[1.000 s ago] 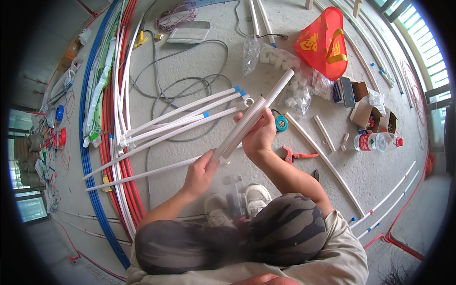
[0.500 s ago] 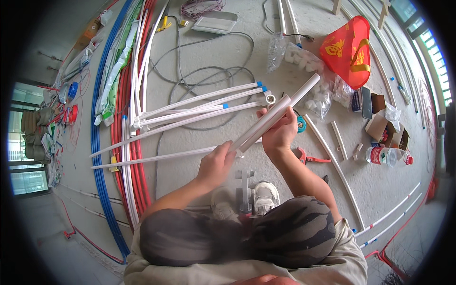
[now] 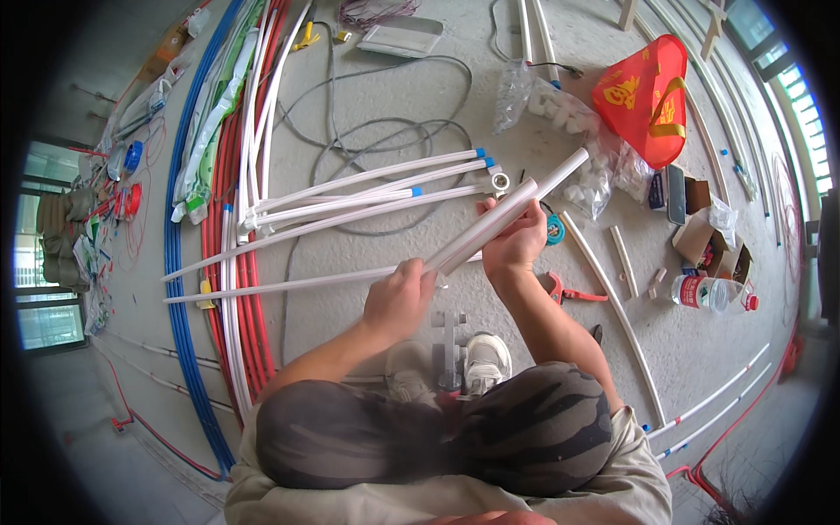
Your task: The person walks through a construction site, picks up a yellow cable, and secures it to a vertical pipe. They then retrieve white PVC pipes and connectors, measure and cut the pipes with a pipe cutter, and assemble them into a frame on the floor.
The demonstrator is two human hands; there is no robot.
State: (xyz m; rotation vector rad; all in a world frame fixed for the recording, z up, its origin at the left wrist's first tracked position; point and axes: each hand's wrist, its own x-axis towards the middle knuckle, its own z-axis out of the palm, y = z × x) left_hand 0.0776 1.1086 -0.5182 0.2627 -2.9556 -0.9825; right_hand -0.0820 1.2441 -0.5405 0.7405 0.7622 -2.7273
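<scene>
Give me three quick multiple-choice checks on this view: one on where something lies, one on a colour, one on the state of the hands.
1. Where does the red bag lie?
A. On the floor to the upper right, beyond the hands
B. On the person's knees
C. Among the blue pipes on the left

2. What colour are the caps on the ends of the white pipes lying on the floor?
A. Green
B. Blue
C. Black

3. How do the hands stand on the short white pipe?
A. Both are off it
B. Only one hand holds it
C. Both grip it

Answers: 1 A, the bag sits on the concrete near the clear bags of fittings. 2 B, blue caps show at the pipe ends. 3 C, the left hand and the right hand each close round it.
</scene>
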